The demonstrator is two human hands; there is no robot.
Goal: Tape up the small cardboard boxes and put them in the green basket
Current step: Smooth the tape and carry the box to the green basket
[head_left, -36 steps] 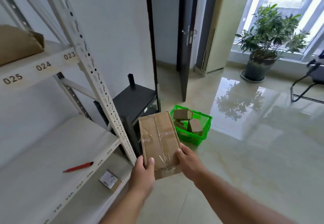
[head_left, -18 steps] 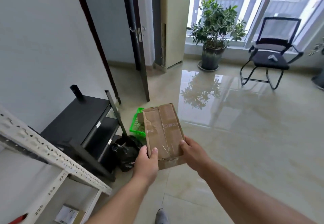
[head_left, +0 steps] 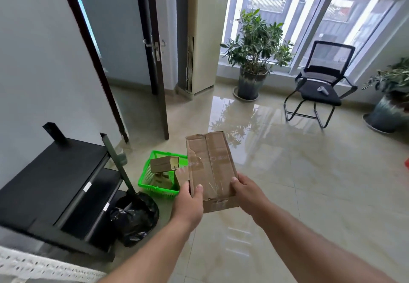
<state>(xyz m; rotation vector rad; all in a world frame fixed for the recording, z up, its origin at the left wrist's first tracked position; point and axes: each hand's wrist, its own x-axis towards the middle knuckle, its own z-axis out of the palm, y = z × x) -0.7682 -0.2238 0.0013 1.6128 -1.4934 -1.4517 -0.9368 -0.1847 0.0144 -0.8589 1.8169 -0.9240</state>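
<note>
I hold a flat brown cardboard box [head_left: 210, 165] sealed with clear tape, in front of me at mid-frame. My left hand [head_left: 188, 203] grips its near left corner, thumb on top. On the near right edge sits my right hand [head_left: 245, 192]. The green basket [head_left: 146, 178] stands on the floor just left of and beyond the box, partly hidden by it. Inside lie small taped cardboard boxes [head_left: 163, 164].
A black low shelf unit [head_left: 51, 183] stands at the left, with a black rubbish bag [head_left: 135, 218] at its corner. An open dark door [head_left: 155, 61], a potted plant [head_left: 252, 61] and a black chair [head_left: 318, 88] are further off. A white rack edge [head_left: 33, 267] is at bottom left.
The view has swung right, away from the white shelving toward the room. The box stays held in both hands, and more of the basket shows beside it now.
</note>
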